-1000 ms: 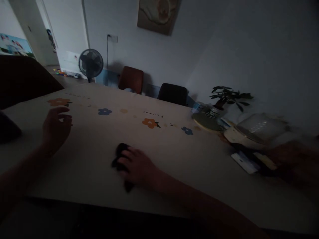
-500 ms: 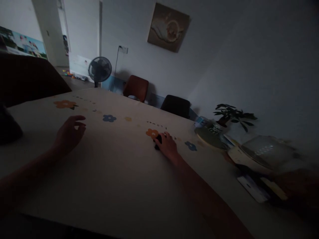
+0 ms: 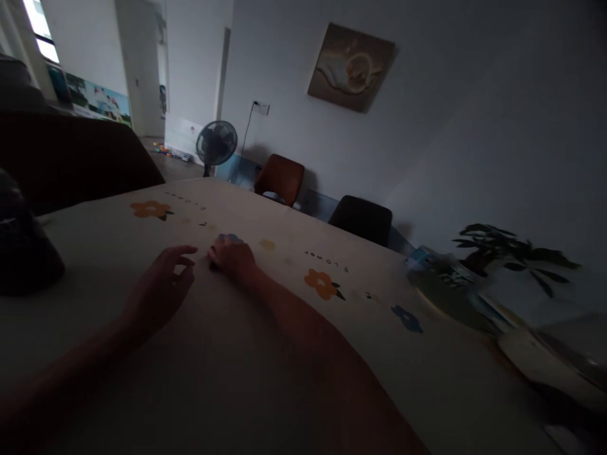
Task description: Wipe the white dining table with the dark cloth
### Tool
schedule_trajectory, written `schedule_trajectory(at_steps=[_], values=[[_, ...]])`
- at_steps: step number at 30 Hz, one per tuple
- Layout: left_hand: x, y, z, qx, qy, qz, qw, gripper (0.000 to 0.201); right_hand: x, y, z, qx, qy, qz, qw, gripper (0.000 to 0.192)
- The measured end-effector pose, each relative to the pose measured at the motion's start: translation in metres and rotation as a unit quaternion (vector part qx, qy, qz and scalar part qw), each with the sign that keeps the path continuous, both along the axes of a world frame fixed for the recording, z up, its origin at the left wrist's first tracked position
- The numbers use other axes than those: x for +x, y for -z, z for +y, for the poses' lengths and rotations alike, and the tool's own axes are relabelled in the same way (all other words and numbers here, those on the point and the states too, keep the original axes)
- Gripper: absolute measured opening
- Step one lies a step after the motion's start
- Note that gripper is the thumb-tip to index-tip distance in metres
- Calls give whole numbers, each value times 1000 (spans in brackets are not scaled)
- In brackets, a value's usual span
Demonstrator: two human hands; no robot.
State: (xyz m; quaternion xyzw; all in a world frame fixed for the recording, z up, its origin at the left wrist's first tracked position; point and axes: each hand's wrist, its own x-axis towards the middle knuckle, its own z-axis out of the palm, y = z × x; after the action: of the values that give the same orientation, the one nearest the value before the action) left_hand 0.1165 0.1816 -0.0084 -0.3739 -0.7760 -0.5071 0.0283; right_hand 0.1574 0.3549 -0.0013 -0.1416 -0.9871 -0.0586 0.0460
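Leftward, a dark object is standing on the table; the left hand is hovering, released, loosely curled; the right hand is covering a printed blue flower, its grip unclear, a dark sliver barely showing beneath.

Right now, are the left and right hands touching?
Apart: the head view shows pale tabletop between the left hand and the right hand.
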Motion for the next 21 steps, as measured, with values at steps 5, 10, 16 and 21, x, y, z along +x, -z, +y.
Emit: schedule_trajectory(at_steps=[5, 10, 16, 21], values=[[-4, 13, -1, 18, 8, 113, 993, 31, -67, -1, 63, -16, 67, -20, 997, 36], [-3, 19, 0, 11, 33, 171, 985, 30, -67, -2, 128, -19, 161, -23, 987, 39], [-5, 20, 0, -7, 10, 184, 983, 31, 29, -6, 180, 3, 256, -39, 966, 43], [-11, 22, 2, -64, -13, 137, 988, 33, 129, -12, 168, 42, 272, -67, 959, 41]])
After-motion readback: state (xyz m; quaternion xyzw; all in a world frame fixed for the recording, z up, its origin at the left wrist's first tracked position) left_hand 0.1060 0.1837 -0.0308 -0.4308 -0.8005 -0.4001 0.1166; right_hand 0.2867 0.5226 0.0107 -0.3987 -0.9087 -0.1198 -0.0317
